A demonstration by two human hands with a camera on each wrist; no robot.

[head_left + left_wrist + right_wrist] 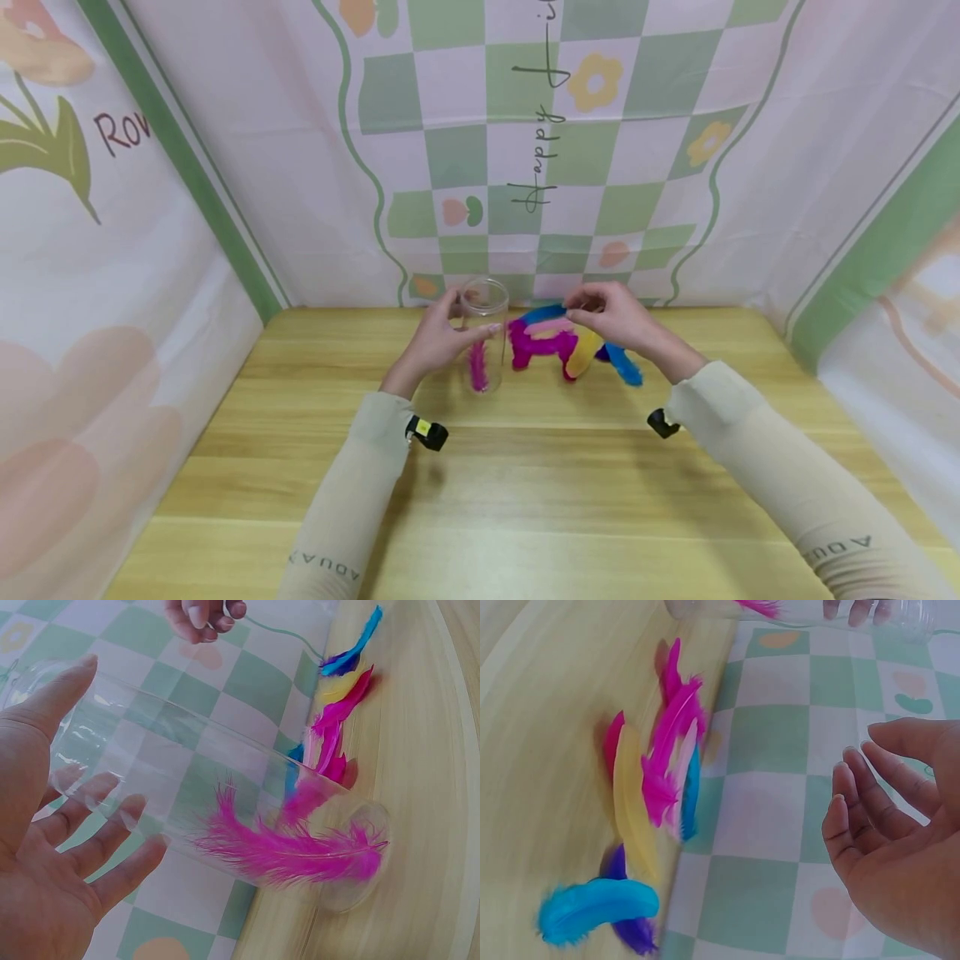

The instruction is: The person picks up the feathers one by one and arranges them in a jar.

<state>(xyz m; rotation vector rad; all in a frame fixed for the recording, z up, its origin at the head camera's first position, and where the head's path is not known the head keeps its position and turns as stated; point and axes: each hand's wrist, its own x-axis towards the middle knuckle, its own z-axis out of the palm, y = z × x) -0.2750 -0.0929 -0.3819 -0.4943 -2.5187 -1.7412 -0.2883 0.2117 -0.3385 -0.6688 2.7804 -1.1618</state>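
Note:
A clear glass jar (486,321) stands upright on the table with one magenta feather (300,851) inside, its quill end low. My left hand (442,337) is round the jar's upper part, thumb on the near side and fingers on the far side. To the right of the jar lies a loose group of feathers: magenta (543,343), pale pink, yellow (634,802), blue (592,904) and purple. Above this group hangs my right hand (618,317), fingers bent and empty in the right wrist view, thumb apart from the fingertips.
The wooden table (480,517) reaches back to a curtain (517,158) with green and white checks, close behind the jar and feathers. Printed cloth also hangs at the left and right sides.

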